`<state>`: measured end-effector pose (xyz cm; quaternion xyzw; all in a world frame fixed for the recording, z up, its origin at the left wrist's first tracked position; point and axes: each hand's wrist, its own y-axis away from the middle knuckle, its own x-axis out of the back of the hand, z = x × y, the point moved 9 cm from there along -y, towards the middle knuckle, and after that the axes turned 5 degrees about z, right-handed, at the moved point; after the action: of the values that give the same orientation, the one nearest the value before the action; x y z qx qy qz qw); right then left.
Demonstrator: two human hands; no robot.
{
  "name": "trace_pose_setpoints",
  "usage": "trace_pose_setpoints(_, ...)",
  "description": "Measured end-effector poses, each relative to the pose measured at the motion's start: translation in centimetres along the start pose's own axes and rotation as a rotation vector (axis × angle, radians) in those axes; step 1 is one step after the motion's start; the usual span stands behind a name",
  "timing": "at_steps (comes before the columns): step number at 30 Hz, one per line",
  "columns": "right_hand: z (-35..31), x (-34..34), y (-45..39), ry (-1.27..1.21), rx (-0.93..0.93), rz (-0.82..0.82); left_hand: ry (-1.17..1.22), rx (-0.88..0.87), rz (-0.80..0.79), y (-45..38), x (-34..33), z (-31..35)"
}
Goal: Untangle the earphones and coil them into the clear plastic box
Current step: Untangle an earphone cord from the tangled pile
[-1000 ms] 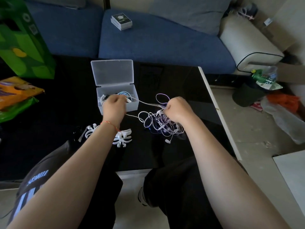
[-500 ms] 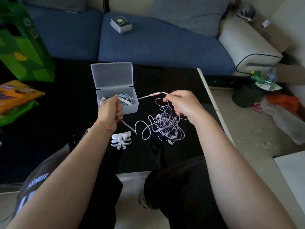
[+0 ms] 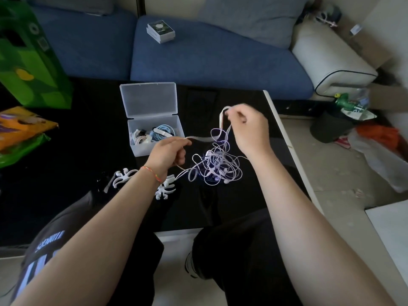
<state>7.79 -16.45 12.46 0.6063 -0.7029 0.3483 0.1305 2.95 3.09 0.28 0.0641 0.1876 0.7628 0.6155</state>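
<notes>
A tangle of white and pale purple earphones (image 3: 215, 167) hangs partly lifted over the black table (image 3: 88, 151). My right hand (image 3: 249, 129) pinches a loop of the cable and holds it up above the tangle. My left hand (image 3: 169, 152) grips another stretch of the same cable, just in front of the clear plastic box (image 3: 152, 149). The box stands open with its lid (image 3: 149, 99) tipped back. Coiled blue and white earphones (image 3: 163, 131) lie inside it.
White plastic cable winders (image 3: 164, 188) lie on the table under my left forearm. A green bag (image 3: 28, 60) and an orange packet (image 3: 19, 127) sit at the left. A blue sofa (image 3: 209, 54) with a small box (image 3: 160, 31) runs behind. The table's right edge (image 3: 284, 138) is near my right hand.
My right hand has risen and drawn the cable loop upward. My left hand has shifted right, away from the box and toward the tangle.
</notes>
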Motion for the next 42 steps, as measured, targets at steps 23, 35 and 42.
trace_pose_setpoints(23,-1.7,-7.0,4.7,0.127,-0.113,-0.655,-0.599,-0.454,-0.088,2.1,-3.4,4.3)
trace_pose_setpoints(35,5.7,4.2,-0.4,0.488,-0.275,0.087,-0.887,-0.354,0.081,-1.5,1.1,2.6)
trace_pose_setpoints(42,-0.6,-2.2,1.9,0.192,0.009,-0.295,-0.728,-0.596,-0.004,1.6,-3.8,5.4)
